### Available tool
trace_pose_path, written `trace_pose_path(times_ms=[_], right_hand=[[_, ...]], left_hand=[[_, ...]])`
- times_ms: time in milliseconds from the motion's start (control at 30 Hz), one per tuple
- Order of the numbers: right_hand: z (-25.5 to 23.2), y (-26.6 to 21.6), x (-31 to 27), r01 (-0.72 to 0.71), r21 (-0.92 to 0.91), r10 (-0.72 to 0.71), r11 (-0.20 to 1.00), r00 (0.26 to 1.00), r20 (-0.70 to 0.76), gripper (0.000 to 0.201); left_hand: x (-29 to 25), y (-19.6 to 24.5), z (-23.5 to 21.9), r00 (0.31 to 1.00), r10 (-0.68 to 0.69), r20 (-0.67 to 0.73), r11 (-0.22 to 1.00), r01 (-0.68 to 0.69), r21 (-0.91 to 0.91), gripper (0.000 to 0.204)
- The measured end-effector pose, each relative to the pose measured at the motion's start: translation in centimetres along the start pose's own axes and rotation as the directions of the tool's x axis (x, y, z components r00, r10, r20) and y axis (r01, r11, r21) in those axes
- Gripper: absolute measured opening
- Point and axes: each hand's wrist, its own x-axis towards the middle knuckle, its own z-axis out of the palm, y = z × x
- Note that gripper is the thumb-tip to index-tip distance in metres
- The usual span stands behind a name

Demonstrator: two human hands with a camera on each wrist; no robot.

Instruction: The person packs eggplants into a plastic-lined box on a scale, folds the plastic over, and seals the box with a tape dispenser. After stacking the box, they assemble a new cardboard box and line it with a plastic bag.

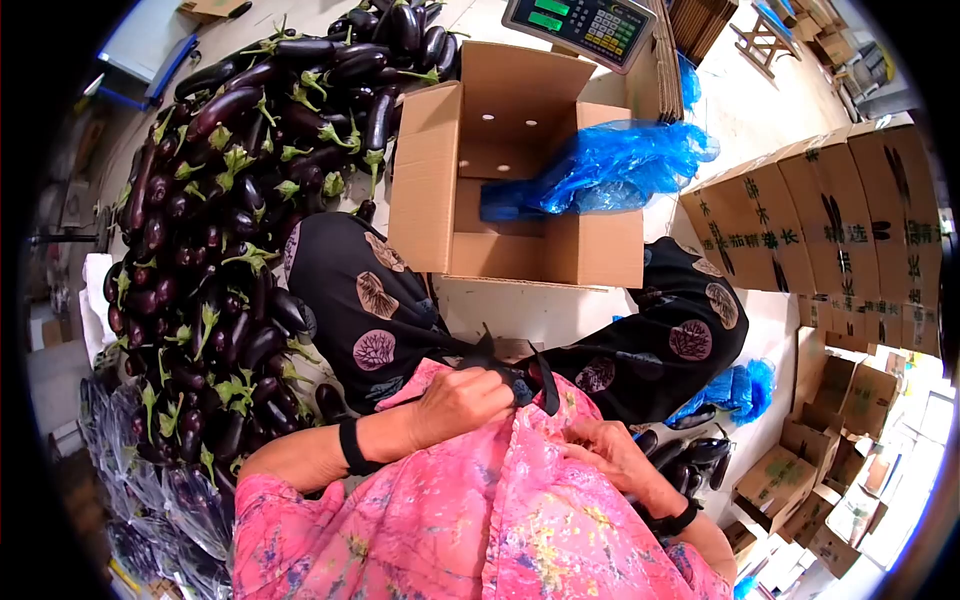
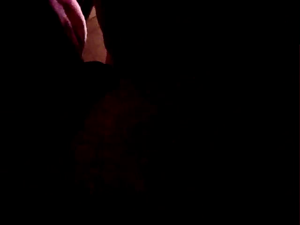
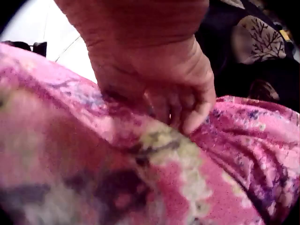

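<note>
In the head view the left hand (image 1: 465, 402) is curled over the front of the pink floral garment (image 1: 440, 500), its fingers against a black strap (image 1: 545, 385) at the waist. What its fingertips grip is partly hidden. To the right of the strap, the right hand (image 1: 610, 452) has bent fingers at the garment's edge. The right wrist view shows that hand (image 3: 159, 89) with fingers curled into the pink cloth (image 3: 178, 164). Almost all of the left wrist view is dark, with a strip of pink cloth (image 2: 72, 21) at the top.
An open carton (image 1: 500, 258) with blue plastic film (image 1: 620, 165) over its right side stands beyond the knees. Heaped eggplants (image 1: 230, 210) lie at the left, several more (image 1: 700, 455) at the right. A scale (image 1: 585, 25) is behind the carton; printed cartons (image 1: 820, 225) stand right.
</note>
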Motion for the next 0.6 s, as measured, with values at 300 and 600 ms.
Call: trace_pose_path(times_ms=[300, 600], right_hand=[[-0.1, -1.0, 1.7, -0.125, 0.077, 0.125, 0.989, 0.992, 0.000, 0.028], [-0.6, 0.3, 2.2, -0.089, 0.055, 0.079, 0.995, 0.984, 0.158, 0.028]], left_hand=[[0.6, -0.5, 0.8, 0.994, -0.106, 0.042, 0.992, 0.108, -0.072, 0.021], [-0.6, -1.1, 2.1, 0.992, -0.130, 0.010, 0.978, 0.129, -0.162, 0.022]])
